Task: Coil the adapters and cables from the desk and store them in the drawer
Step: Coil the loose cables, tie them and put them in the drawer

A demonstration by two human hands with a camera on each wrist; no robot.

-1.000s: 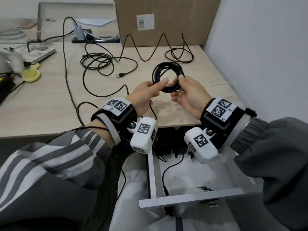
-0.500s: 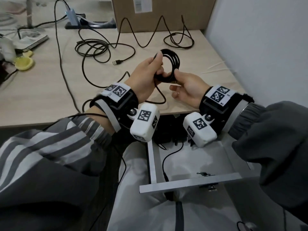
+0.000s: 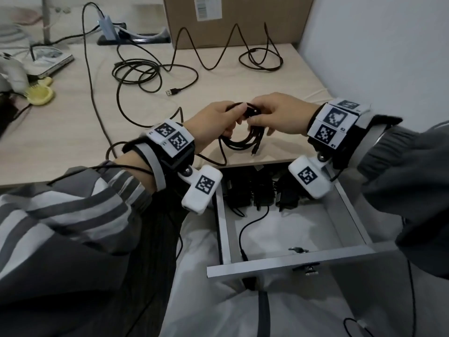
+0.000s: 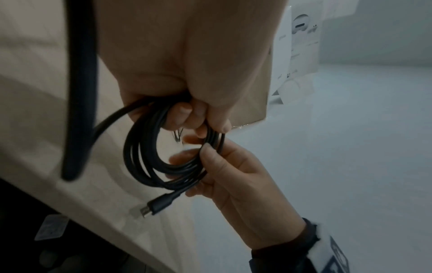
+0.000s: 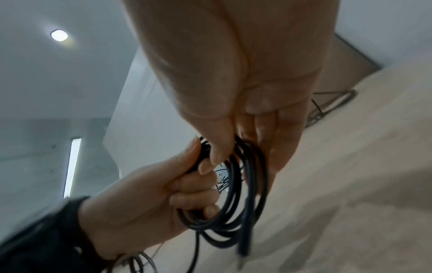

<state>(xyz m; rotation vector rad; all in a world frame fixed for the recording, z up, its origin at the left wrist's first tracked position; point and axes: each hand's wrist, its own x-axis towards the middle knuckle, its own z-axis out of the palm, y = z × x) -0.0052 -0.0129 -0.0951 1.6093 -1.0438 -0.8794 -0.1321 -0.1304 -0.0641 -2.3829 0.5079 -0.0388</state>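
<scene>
Holding one wound black cable coil [image 3: 245, 139] above the desk edge, left hand [image 3: 213, 122] and right hand [image 3: 279, 115] both clasp it; open grey metal drawer [image 3: 286, 262] already holds black adapters [image 3: 262, 190], while loose black cables [image 3: 145, 76] remain on the wooden desk [image 3: 73, 117].

Head view downward, wrist views close — sharing coiled cable [image 3: 245, 139]

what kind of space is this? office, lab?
Probably an office or home desk corner: a wooden desk strewn with USB cables, a cardboard box against the wall, and an open drawer holding black adapters.
</scene>
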